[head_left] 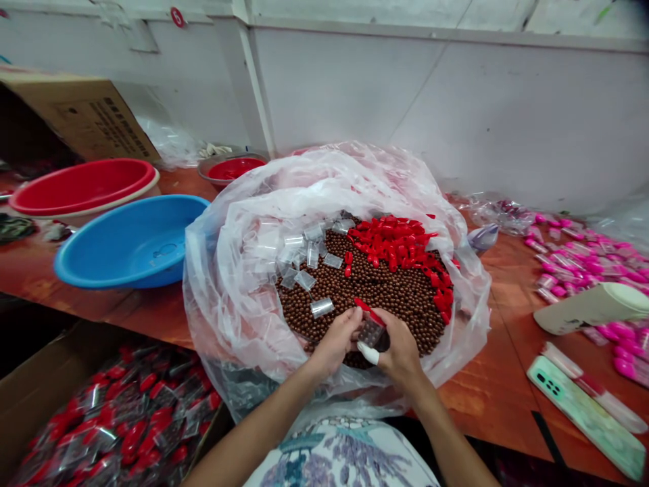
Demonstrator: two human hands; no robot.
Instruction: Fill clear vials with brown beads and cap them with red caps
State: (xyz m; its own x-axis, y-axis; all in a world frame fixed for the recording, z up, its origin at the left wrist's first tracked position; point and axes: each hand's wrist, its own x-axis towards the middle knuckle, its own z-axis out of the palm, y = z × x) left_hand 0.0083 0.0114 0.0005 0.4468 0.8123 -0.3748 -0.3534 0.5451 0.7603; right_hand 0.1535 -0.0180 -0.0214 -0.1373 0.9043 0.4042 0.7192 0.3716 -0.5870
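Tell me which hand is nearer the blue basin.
Left. The left hand is right of the blue basin, over the brown beads; the right hand is farther right, past the container.

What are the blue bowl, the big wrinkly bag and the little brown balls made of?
The blue bowl is probably plastic: smooth, evenly coloured, softly shiny. The bag seems thin plastic film, cloudy and creased. The brown balls look smooth and glossy, with tiny glints; maybe plastic, but I can't tell.
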